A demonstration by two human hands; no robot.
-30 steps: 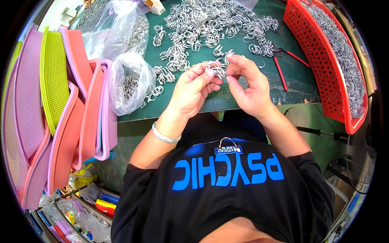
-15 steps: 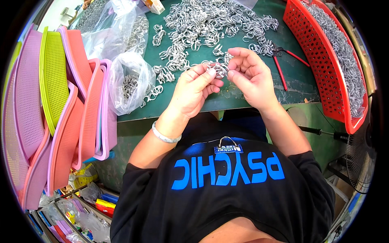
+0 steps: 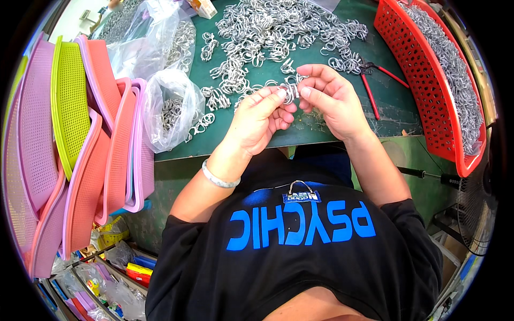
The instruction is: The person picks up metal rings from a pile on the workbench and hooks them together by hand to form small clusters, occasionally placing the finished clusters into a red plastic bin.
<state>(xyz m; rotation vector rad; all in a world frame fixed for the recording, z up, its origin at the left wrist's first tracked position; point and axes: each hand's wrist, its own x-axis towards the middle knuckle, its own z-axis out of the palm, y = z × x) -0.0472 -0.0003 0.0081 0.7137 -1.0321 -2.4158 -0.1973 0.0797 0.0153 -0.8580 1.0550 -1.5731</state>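
Note:
My left hand (image 3: 259,116) pinches small silver metal rings (image 3: 290,95) between thumb and fingers, near the table's front edge. Across from it, my right hand (image 3: 333,101) is curled, its thumb and fingertips closed on the other side of the same rings. How many rings are held is hard to see, since fingers cover part of them. Just beyond the hands spreads a large pile of similar metal rings (image 3: 267,32), some hooked together in short rows. A single small cluster of rings (image 3: 287,66) lies right behind my fingers.
Red-handled pliers (image 3: 370,91) lie right of my hands. A red perforated basket (image 3: 415,75) full of rings stands at the right edge. On the left are a clear plastic bag (image 3: 187,123) with rings, another bag (image 3: 152,43), and stacked coloured plastic baskets (image 3: 72,107). A fan (image 3: 476,208) stands lower right.
The held rings have turned between my fingers and now show more upright. My right hand's fingertips have shifted slightly left; the left hand has barely moved.

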